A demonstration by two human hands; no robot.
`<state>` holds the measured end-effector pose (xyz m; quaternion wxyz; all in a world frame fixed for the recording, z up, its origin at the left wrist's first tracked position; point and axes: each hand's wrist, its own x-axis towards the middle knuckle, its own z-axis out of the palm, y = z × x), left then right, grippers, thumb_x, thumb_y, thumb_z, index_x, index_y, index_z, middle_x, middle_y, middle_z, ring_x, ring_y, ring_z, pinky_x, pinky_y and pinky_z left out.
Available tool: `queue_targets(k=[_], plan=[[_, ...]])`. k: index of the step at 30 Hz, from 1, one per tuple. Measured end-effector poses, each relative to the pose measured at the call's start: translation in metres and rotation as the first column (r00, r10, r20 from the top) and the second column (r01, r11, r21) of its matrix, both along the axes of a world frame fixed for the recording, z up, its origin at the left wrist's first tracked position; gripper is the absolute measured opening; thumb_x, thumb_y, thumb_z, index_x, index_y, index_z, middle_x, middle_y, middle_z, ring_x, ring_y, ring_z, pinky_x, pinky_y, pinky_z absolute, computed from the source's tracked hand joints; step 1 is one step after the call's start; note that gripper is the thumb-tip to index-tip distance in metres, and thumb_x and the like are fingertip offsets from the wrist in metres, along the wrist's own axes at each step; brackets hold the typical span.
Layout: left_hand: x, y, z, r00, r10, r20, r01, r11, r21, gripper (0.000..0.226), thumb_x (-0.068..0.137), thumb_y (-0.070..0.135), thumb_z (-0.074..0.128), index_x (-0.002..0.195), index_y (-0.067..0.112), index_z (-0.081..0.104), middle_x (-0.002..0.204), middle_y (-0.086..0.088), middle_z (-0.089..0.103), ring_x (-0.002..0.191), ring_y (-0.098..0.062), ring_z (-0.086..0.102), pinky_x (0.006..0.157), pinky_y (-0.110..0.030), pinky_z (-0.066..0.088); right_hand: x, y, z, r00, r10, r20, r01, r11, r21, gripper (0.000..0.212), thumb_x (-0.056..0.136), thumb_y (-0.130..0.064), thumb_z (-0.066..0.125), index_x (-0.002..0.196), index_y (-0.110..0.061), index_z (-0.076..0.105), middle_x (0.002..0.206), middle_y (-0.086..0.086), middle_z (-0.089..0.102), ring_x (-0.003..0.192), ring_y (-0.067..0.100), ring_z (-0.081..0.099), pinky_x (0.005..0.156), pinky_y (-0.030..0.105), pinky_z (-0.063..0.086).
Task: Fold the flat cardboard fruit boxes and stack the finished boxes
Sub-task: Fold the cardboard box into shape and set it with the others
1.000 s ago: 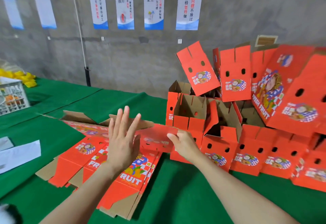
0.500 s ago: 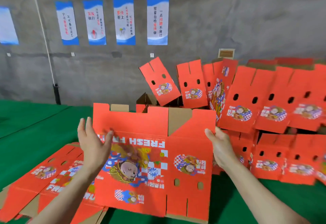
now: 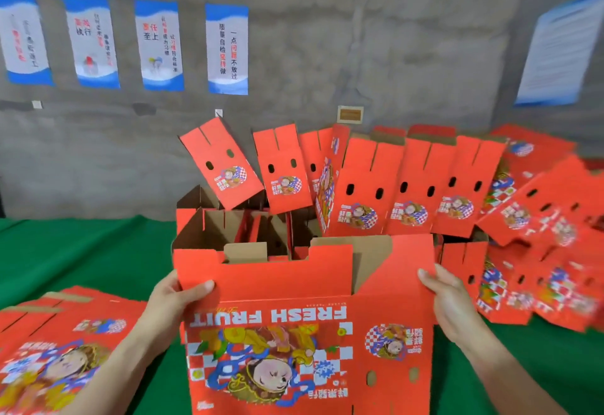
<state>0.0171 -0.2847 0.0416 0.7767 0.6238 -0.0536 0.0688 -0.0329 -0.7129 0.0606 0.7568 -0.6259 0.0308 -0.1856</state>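
In the lower centre of the frame the red box [image 3: 294, 349] stands upright, its print upside down and its flaps pointing up. The left hand [image 3: 178, 300] pinches the left edge with the thumb on the printed face. The right hand [image 3: 449, 303] grasps the right edge in the same way, though its fingers behind the card are hidden. The box looks only part opened, so the step is probably to square it up. That calls for easing the two edges toward each other evenly so the panels bend only on the scored creases. The bottom edge should rest on the green tabletop [image 3: 81, 251] for support before the upper flaps are tucked. The flat stack [image 3: 65, 342] lies at lower left, and the finished boxes [image 3: 408, 192] are piled behind.
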Motion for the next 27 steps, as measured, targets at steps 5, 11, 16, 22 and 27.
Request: queue_targets(k=[5, 11, 16, 22, 27], plan=[[-0.004, -0.024, -0.011, 0.994, -0.093, -0.049, 0.096, 0.994, 0.052, 0.04, 0.066, 0.008, 0.072, 0.104, 0.004, 0.06, 0.096, -0.024, 0.071, 0.078, -0.036, 0.07, 0.064, -0.038, 0.058, -0.009, -0.011, -0.02, 0.974, -0.182, -0.134, 0.173, 0.982, -0.082, 0.053, 0.096, -0.012, 0.056, 0.144, -0.012, 0.035, 0.138, 0.01, 0.051, 0.129, 0.027, 0.047, 0.107, 0.045, 0.037], [-0.002, -0.031, -0.007, 0.992, -0.119, -0.043, 0.121, 0.99, 0.066, 0.043, 0.067, 0.011, 0.073, 0.107, 0.004, 0.058, 0.096, -0.022, 0.071, 0.08, -0.038, 0.07, 0.067, -0.04, 0.055, -0.033, 0.021, -0.015, 0.822, -0.363, 0.44, 0.57, 0.508, -0.646, 0.027, 0.086, -0.006, 0.067, 0.111, -0.013, 0.06, 0.104, 0.002, 0.057, 0.083, 0.002, 0.053, 0.074, 0.014, 0.042], [-0.007, -0.026, -0.007, 0.987, -0.154, -0.035, 0.156, 0.985, 0.078, 0.043, 0.068, 0.011, 0.071, 0.108, 0.004, 0.057, 0.097, -0.021, 0.071, 0.083, -0.039, 0.07, 0.068, -0.04, 0.055, -0.033, 0.064, -0.02, 0.994, -0.043, 0.098, 0.106, 0.537, -0.837, 0.043, 0.092, -0.03, 0.059, 0.126, -0.04, 0.035, 0.108, -0.022, 0.051, 0.07, 0.0, 0.053, 0.064, 0.014, 0.042], [-0.014, -0.025, -0.005, 0.983, -0.183, -0.011, 0.184, 0.98, 0.077, 0.044, 0.067, 0.009, 0.071, 0.108, 0.003, 0.057, 0.097, -0.022, 0.071, 0.085, -0.04, 0.069, 0.07, -0.04, 0.055, -0.021, 0.075, -0.002, 0.984, 0.022, -0.178, -0.148, 0.66, -0.736, 0.021, 0.094, -0.033, 0.057, 0.112, -0.023, 0.051, 0.079, -0.006, 0.064, 0.047, 0.005, 0.06, 0.05, 0.021, 0.049], [-0.013, -0.026, -0.003, 0.975, -0.219, -0.025, 0.22, 0.97, 0.105, 0.045, 0.07, 0.014, 0.07, 0.112, 0.005, 0.056, 0.099, -0.02, 0.071, 0.088, -0.04, 0.069, 0.074, -0.043, 0.055, -0.022, 0.076, 0.001, 0.968, 0.053, -0.247, -0.229, 0.595, -0.771, 0.017, 0.097, -0.049, 0.043, 0.108, -0.037, 0.045, 0.06, -0.002, 0.069, 0.05, 0.007, 0.065, 0.048, 0.016, 0.047]])
